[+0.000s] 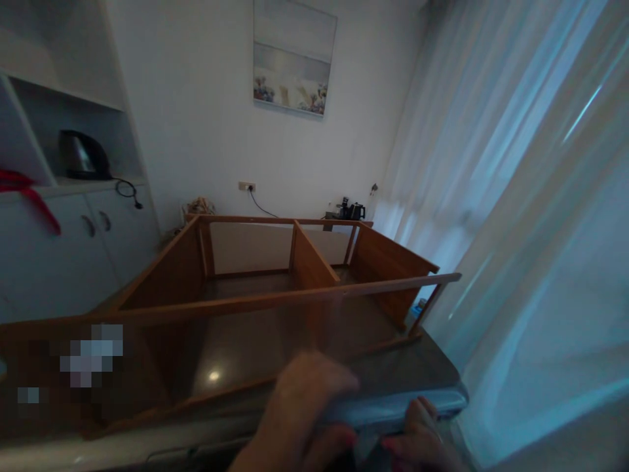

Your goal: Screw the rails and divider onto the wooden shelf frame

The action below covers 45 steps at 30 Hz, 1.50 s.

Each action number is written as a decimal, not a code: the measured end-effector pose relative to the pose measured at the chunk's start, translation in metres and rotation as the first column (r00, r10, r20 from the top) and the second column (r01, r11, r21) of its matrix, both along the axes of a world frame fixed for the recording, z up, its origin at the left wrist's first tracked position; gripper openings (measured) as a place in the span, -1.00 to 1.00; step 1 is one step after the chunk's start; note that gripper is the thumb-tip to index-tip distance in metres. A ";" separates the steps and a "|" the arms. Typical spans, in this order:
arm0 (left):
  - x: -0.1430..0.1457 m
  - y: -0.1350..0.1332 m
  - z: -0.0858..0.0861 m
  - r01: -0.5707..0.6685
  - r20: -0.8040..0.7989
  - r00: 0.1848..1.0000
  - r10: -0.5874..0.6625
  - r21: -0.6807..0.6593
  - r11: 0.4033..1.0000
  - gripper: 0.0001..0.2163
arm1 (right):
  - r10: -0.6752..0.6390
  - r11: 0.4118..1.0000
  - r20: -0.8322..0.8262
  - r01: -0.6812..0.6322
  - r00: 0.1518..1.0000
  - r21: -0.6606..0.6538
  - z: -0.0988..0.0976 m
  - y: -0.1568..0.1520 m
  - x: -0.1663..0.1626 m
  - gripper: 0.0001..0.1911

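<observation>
A brown wooden shelf frame (268,302) with a divider lies on a dark, glossy tabletop (422,360). My left hand (302,400), slightly blurred, is at the table's near edge with its fingers curled and thumb bent inward. To its right, my right hand (420,436) is closed, low by the shiny edge (388,403). Between the two thumbs something dark shows at the bottom of the view, too dim to name. Both hands are nearer to me than the frame and apart from each other.
White cabinets (54,242) with a kettle (83,156) and a red ribbon-like cloth (32,193) stand left. Behind the frame are a wall socket (246,187), a black appliance (351,210) and a picture (293,59). Sheer curtains (496,170) hang right.
</observation>
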<state>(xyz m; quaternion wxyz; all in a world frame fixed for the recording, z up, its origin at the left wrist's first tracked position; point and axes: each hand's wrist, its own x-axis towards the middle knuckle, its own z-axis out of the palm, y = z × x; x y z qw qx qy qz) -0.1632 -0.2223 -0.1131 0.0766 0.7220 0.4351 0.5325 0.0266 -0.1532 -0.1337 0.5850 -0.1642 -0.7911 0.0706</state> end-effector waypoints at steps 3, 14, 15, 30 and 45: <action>-0.016 0.011 0.066 -0.349 -0.250 0.878 0.409 0.250 0.903 -0.66 | 0.081 0.996 -0.049 -0.082 0.995 -0.022 0.027 0.019 -0.013 -0.82; -0.037 0.081 0.124 -0.626 -0.770 0.557 0.311 -0.143 0.767 -0.30 | 0.066 0.998 0.066 -0.065 0.996 -0.016 0.043 0.085 -0.054 -0.88; -0.040 0.083 0.121 -0.617 -0.760 0.578 0.296 -0.170 0.768 -0.34 | 0.072 0.997 0.075 -0.071 0.995 -0.014 0.042 0.087 -0.055 -0.87; -0.042 0.085 0.109 -0.589 -0.765 0.594 0.247 -0.205 0.782 -0.46 | 0.163 0.985 0.044 -0.159 0.986 -0.068 0.047 0.099 -0.076 -0.86; -0.042 0.083 0.103 -0.609 -0.733 0.628 0.260 -0.256 0.750 -0.42 | 0.156 0.981 -0.011 -0.156 0.988 -0.114 0.038 0.102 -0.080 -0.83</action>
